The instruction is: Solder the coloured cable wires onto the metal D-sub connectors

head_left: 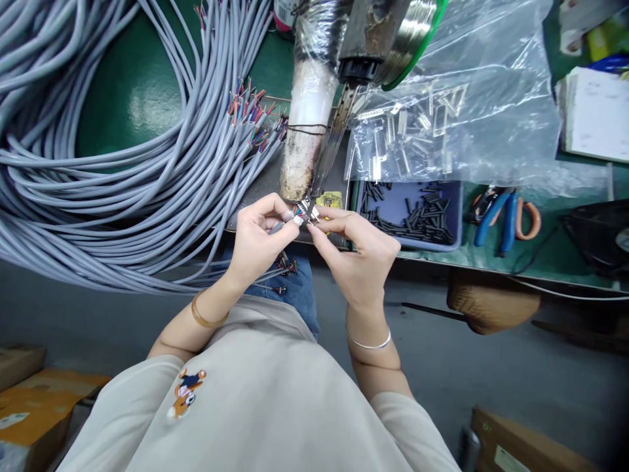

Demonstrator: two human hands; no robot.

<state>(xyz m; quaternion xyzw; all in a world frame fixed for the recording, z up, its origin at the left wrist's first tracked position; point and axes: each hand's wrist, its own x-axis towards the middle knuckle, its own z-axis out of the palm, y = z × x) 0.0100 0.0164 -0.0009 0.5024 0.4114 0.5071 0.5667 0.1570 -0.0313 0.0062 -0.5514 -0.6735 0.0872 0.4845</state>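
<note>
My left hand (259, 241) is closed, its thumb and fingers pinching the end of a grey cable whose thin coloured wires (297, 210) fan out at the fingertips. Against these wires sits a small metal connector (313, 214), with my right hand (358, 252) closed on its other side. Both hands meet at the bench's front edge, directly under the tip of a mounted soldering iron (335, 134). Fingers partly cover the joint, so I cannot tell which wires touch the connector. Below my left hand, several finished-looking cable ends (282, 265) lie over my lap.
A large bundle of grey cables (162, 190) fills the left side. A solder spool (415, 39) stands behind the iron, near a wrapped white tube (307, 124). To the right are a clear bag of connectors (472, 131), a bin (456, 226) of black tubing pieces, and pliers (491, 216).
</note>
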